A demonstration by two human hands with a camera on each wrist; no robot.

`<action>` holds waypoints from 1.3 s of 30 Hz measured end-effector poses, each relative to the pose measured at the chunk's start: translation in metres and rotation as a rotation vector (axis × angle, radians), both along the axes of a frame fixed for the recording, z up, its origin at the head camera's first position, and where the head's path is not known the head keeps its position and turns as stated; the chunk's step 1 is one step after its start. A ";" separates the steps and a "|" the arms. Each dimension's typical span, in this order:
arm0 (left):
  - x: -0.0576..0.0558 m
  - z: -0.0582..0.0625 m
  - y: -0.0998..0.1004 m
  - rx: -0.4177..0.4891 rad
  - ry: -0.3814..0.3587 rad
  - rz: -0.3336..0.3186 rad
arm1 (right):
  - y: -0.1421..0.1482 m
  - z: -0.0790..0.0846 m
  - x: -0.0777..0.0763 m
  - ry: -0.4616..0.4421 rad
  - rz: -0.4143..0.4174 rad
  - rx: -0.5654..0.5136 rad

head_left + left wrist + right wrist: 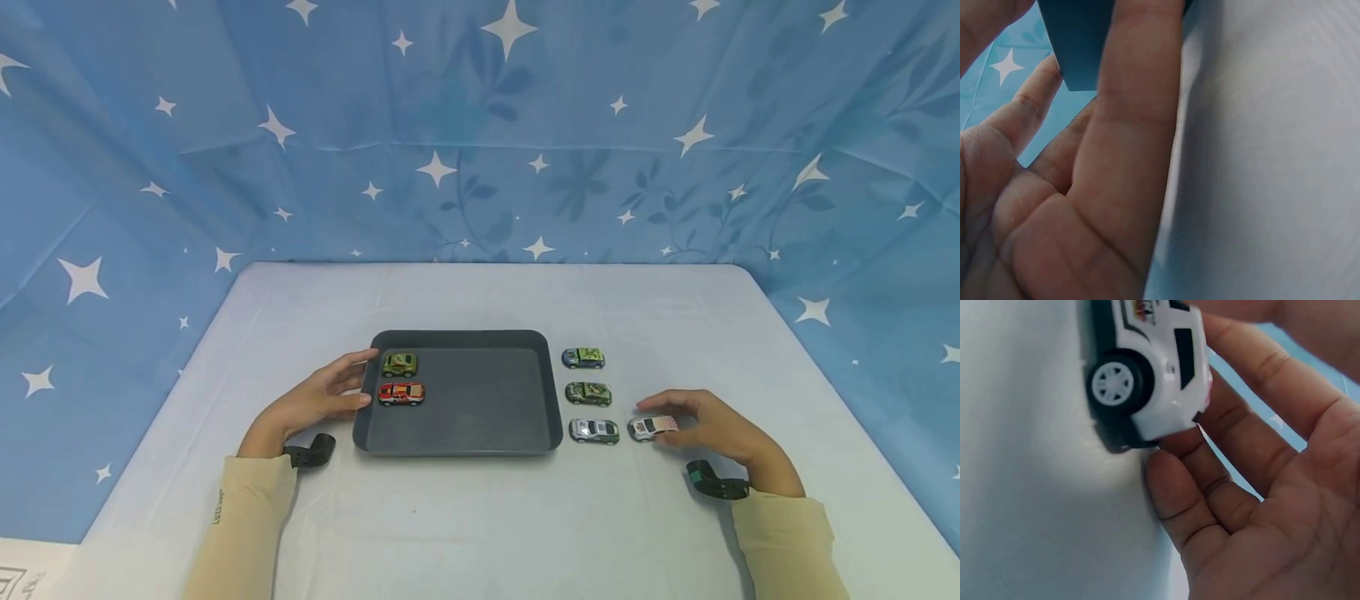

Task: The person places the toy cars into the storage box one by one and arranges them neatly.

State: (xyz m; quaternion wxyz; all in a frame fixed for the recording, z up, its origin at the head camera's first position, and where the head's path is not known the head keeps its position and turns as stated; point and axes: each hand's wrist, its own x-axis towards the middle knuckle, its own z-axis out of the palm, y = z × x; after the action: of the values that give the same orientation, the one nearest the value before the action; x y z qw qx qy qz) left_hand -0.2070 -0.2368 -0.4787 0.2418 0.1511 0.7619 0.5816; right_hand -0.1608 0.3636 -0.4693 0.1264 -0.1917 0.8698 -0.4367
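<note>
On the left, my left hand (pixel 322 396) touches the side of a dark grey tray (pixel 495 425), its fingers fairly straight. The tray's wall (pixel 1079 50) appears beside those fingers in the left wrist view. Inside the tray at left are a green toy car (pixel 400 364) and a red toy car (pixel 401 394). My right hand (pixel 712 425) is around a white toy car (pixel 651 428) on the table, with a gap between the index fingertip and the car. In the right wrist view, the white car's wheel (pixel 1112 383) shows, and the fingers lie behind its body.
Between the tray and the white car, a blue-green toy car (pixel 583 358), a camouflage toy car (pixel 588 393) and a silver toy car (pixel 594 431) stand in a column. Behind the white table (pixel 480 525) hangs a blue curtain (pixel 480 208) with stars.
</note>
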 end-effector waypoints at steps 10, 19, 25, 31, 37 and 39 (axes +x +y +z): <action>0.000 0.000 0.000 0.005 -0.008 -0.001 | 0.000 -0.003 -0.001 0.067 -0.006 0.076; 0.000 0.001 0.000 -0.002 -0.012 0.004 | -0.003 -0.002 0.000 0.081 -0.033 0.109; 0.000 0.001 0.000 -0.003 -0.010 0.005 | -0.006 0.004 0.004 0.045 -0.067 0.163; 0.000 0.001 0.001 0.001 -0.017 0.008 | -0.011 0.011 0.007 0.082 -0.087 0.209; 0.000 0.000 0.001 0.000 -0.013 0.010 | -0.019 0.017 0.009 0.136 -0.109 0.216; -0.001 -0.001 0.001 0.001 -0.011 0.007 | -0.021 0.018 0.008 0.147 -0.111 0.209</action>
State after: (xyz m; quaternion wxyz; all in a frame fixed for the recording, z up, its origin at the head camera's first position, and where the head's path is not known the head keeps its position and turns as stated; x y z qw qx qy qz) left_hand -0.2075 -0.2362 -0.4792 0.2438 0.1455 0.7609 0.5835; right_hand -0.1525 0.3422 -0.4510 0.0571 -0.1604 0.9268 -0.3348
